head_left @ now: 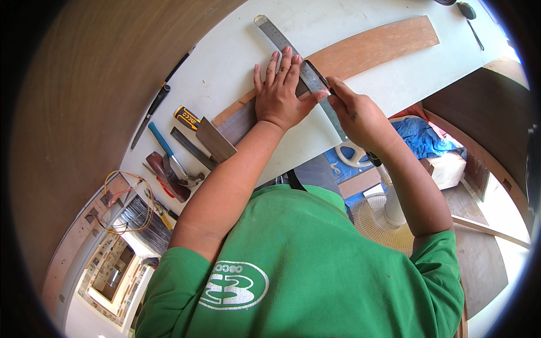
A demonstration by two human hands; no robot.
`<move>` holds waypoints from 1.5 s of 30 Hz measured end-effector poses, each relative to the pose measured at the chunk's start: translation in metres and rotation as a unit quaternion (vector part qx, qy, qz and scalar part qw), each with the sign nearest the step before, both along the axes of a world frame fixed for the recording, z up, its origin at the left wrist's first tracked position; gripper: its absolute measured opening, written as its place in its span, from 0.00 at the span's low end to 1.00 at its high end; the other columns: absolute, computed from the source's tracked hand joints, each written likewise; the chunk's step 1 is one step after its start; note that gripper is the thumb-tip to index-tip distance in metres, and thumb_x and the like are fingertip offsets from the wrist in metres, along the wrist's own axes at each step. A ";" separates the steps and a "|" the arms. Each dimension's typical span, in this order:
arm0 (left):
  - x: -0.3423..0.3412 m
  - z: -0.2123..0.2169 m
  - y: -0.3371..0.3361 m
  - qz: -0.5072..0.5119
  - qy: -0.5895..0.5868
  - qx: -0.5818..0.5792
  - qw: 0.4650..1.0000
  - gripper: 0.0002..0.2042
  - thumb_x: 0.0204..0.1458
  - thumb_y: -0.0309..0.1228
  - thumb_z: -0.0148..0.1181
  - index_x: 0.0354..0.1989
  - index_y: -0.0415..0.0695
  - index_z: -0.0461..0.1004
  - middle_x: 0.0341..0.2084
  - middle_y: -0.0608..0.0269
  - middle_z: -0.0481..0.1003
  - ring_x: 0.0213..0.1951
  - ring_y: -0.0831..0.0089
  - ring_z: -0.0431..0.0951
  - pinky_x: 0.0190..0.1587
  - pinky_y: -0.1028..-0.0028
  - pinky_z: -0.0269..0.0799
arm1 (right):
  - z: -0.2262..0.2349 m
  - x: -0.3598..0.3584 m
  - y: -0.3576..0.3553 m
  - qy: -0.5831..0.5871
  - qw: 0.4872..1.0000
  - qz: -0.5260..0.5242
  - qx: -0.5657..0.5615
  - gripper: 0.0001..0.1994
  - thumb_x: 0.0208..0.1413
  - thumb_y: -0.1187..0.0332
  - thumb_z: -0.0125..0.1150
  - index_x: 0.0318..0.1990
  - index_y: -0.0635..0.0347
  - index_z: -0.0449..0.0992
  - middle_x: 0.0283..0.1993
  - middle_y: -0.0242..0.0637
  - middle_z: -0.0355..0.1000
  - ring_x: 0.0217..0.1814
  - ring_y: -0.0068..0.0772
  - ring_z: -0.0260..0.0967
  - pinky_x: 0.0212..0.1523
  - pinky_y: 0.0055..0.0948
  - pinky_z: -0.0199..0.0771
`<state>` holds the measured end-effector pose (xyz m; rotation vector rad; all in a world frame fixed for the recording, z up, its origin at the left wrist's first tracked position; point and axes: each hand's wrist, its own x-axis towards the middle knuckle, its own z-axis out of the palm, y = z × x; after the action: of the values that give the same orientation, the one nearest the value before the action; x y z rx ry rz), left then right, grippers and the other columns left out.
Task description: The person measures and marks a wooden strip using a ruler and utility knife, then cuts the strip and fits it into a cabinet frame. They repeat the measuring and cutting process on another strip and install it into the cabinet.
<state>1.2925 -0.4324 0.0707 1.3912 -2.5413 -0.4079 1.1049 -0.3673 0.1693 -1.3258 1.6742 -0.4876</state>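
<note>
My left hand (pixel 279 96) lies flat with its fingers spread, pressing on a dark strip of wood and the edge of a steel ruler (pixel 273 35). The ruler crosses a long reddish-brown wooden board (pixel 377 45) at a slant. My right hand (pixel 356 110) is closed at the ruler's near half, thumb and forefinger pinched together beside a dark-edged metal piece (pixel 313 73). A dark handle end (pixel 373 159) shows below my right wrist; whether it joins that piece is hidden. A small brown wooden block (pixel 217 141) stands on edge left of my left forearm.
On the white table (pixel 197 84) at left lie a yellow-and-black tool (pixel 186 118), a blue-handled hammer (pixel 162 139), a dark metal bar (pixel 193 147), a wooden hand plane (pixel 169 177) and a black-handled saw or knife (pixel 151 115). A fan (pixel 383 219) stands below right.
</note>
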 end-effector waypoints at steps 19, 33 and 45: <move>-0.001 -0.001 0.000 0.010 0.010 0.010 1.000 0.50 0.49 0.73 0.58 0.71 0.45 0.68 0.77 0.58 0.57 0.77 0.54 0.55 0.76 0.41 0.37 | 0.007 0.004 -0.004 0.033 0.999 0.018 -0.002 0.15 0.74 0.61 0.51 0.59 0.59 0.70 0.31 0.60 0.77 0.35 0.68 0.76 0.36 0.56 0.74; 0.001 -0.006 0.000 0.000 0.012 -0.012 1.000 0.52 0.49 0.76 0.56 0.72 0.46 0.65 0.77 0.57 0.58 0.76 0.53 0.57 0.76 0.40 0.38 | 0.010 0.000 0.012 0.023 0.999 0.020 0.020 0.18 0.69 0.68 0.54 0.63 0.60 0.69 0.33 0.62 0.77 0.37 0.67 0.77 0.39 0.55 0.75; 0.001 -0.007 0.000 -0.002 0.007 -0.015 1.000 0.51 0.49 0.75 0.56 0.73 0.47 0.64 0.77 0.57 0.58 0.76 0.52 0.57 0.75 0.40 0.39 | 0.020 -0.006 0.022 0.034 0.997 0.035 0.064 0.18 0.71 0.69 0.53 0.65 0.61 0.68 0.37 0.64 0.77 0.40 0.68 0.78 0.42 0.53 0.76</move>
<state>1.2937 -0.4328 0.0639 1.3681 -2.5290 -0.3772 1.0991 -0.3457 0.1897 -1.3145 1.6790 -0.2926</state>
